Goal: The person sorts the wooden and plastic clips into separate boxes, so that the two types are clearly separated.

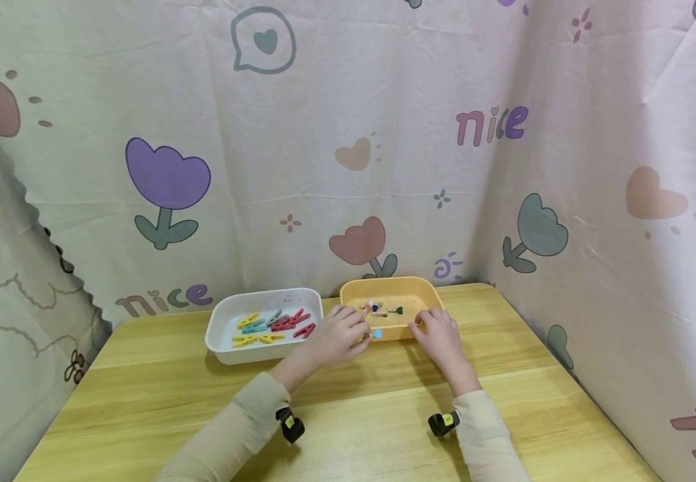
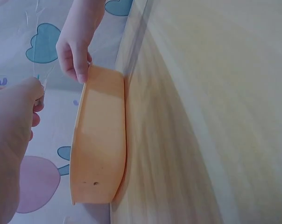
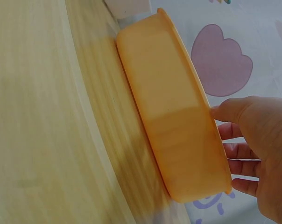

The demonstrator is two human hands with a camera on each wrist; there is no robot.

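My left hand (image 1: 340, 333) is over the front left of a yellow plastic basin (image 1: 414, 333), fingers curled. Its fingertips pinch a small wooden clip with a light-blue piece (image 1: 377, 333), mostly hidden by the fingers. In the left wrist view the same hand (image 2: 12, 126) is raised beside the basin's rim. At the basin's front right corner, my right hand (image 1: 440, 338) grips the rim, thumb outside and fingers reaching over, as the right wrist view shows the hand (image 3: 257, 140). Several small wooden clips (image 1: 379, 313) with coloured decorations lie inside the basin.
Left of the yellow basin stands a white basin (image 1: 221, 343) with several yellow, red, teal and grey plastic clothespins (image 1: 282, 325). Both stand toward the back of the wooden table (image 1: 360, 415). A patterned curtain (image 1: 300, 167) hangs behind and along the sides.
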